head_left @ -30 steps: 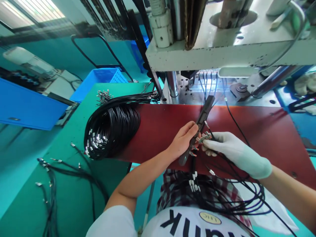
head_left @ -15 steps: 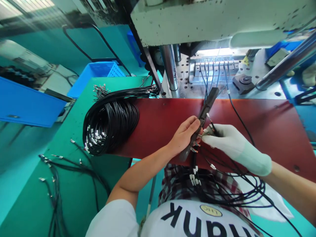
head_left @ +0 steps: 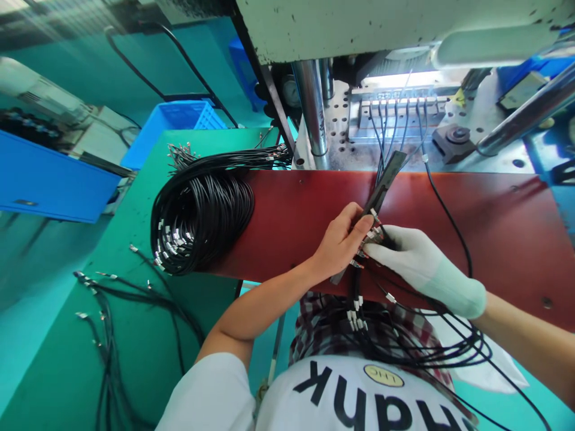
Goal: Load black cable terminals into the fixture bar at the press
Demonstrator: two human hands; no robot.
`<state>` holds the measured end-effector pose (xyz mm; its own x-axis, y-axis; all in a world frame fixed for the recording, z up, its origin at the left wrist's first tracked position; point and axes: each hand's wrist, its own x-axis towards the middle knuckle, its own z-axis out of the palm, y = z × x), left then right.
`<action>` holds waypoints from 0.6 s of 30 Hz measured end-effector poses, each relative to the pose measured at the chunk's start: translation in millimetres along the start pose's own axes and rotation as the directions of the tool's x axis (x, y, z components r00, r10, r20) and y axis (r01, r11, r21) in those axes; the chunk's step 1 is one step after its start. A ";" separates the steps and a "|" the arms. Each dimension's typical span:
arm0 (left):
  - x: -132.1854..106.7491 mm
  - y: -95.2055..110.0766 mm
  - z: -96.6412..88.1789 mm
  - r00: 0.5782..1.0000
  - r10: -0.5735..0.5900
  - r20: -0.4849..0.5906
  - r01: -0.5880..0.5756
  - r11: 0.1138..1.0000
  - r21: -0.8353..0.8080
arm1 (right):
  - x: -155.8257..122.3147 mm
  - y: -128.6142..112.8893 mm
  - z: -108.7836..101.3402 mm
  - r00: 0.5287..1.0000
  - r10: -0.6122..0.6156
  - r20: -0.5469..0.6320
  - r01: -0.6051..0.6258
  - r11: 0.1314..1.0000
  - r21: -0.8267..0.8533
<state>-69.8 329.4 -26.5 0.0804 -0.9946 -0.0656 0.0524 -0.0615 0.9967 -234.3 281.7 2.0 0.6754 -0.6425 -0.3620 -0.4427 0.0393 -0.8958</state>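
My left hand point(head_left: 338, 246), bare, grips a long dark bar-shaped holder point(head_left: 383, 184) that lies slanted over the dark red board point(head_left: 494, 227). My right hand point(head_left: 415, 263), in a white glove, pinches thin black cables with metal tips point(head_left: 359, 299) against the holder's lower part. Several of these cables hang from the holder down into my lap point(head_left: 404, 353). One black cable point(head_left: 444, 209) runs from my right hand up to the lit fixture point(head_left: 395, 111) in the press.
A thick coil of black cables point(head_left: 202, 215) lies at the board's left end on the green bench point(head_left: 135, 335). Loose cables point(head_left: 112, 299) trail over the bench. A blue crate point(head_left: 179, 123) stands behind it. Steel columns point(head_left: 312, 108) and the press body point(head_left: 359, 24) rise ahead.
My view has tipped forward, showing more of the press fixture. Both hands have stayed together at the holder and drifted slightly up the board; the right fingers have closed in tighter on the cable ends.
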 end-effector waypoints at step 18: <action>3.8 -0.5 -3.1 0.961 -0.180 0.208 0.241 0.916 -0.321 | -15.1 3.7 -24.5 0.878 -0.439 -0.188 0.171 0.657 -0.735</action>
<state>-66.4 325.9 -27.4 -0.1392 -0.9627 -0.2322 0.3871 -0.2687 0.8820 -260.7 272.8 10.5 0.6767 -0.7257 0.1242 -0.6084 -0.6462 -0.4607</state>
